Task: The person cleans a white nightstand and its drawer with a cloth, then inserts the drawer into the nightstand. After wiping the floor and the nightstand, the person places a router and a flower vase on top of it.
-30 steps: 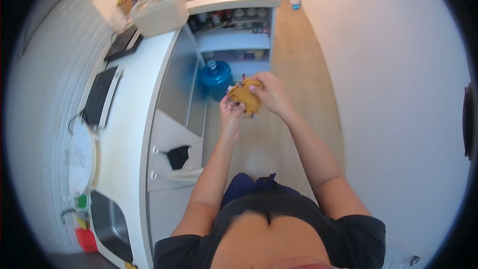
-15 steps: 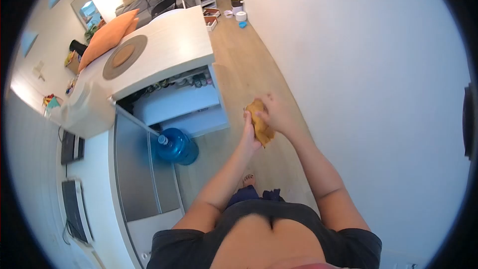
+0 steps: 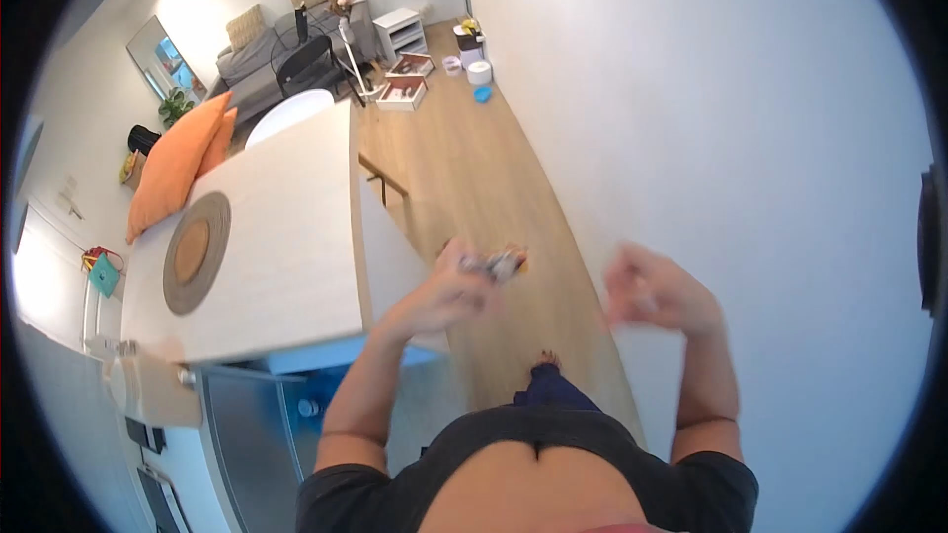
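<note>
My left hand (image 3: 452,288) is closed around a small crumpled cloth (image 3: 507,263), which sticks out past the fingers on the right. The cloth looks greyish and patterned with some yellow-orange, and motion blurs it. To the right, in front of the white wall, my right hand (image 3: 652,288) is raised, apart from the cloth and from my left hand. Its fingers are curled but smeared by motion, so whether they hold anything does not show.
At left a white counter (image 3: 286,237) bears a round placemat (image 3: 197,252) and orange cushions (image 3: 178,163). A white wall (image 3: 741,138) runs along the right. Ahead on the wooden floor (image 3: 474,168) are open drawers (image 3: 403,93), a blue bowl (image 3: 482,95) and a grey sofa (image 3: 252,69).
The view has moved forward past the shelves and blue water bottle. My right hand has come off the yellow cloth and moved right; my left hand keeps the cloth.
</note>
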The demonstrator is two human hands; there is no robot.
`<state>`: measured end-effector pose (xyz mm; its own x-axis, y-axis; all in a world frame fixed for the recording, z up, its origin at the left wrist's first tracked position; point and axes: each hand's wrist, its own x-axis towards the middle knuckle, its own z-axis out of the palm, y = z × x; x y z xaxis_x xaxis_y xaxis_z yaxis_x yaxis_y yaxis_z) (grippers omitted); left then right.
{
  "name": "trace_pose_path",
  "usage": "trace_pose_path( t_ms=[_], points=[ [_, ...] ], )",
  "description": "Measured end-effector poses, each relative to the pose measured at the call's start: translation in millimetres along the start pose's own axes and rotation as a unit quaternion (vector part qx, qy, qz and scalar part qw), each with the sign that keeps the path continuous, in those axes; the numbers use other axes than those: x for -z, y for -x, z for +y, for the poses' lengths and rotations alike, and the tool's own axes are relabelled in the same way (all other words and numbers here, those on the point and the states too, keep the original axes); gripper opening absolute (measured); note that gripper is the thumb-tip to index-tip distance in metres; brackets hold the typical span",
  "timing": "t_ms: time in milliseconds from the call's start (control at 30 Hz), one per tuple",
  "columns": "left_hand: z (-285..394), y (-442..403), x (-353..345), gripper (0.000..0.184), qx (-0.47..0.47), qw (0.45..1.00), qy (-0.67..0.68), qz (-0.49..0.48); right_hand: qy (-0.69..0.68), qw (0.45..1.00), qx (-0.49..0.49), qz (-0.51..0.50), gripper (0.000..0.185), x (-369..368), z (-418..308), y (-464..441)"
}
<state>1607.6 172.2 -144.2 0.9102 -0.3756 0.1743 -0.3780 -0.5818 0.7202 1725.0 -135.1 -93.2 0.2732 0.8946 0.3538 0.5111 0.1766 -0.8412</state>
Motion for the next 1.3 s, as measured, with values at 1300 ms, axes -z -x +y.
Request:
trace_pose_path(
  t_ms=[1300],
  points=[
    [-650.3,-231.3,420.3,0.034,0.568,0.668,0.315,-0.362,-0.373,0.532,-0.497,-0.574,0.034,331.1,669.7,-592.9]
  ],
)
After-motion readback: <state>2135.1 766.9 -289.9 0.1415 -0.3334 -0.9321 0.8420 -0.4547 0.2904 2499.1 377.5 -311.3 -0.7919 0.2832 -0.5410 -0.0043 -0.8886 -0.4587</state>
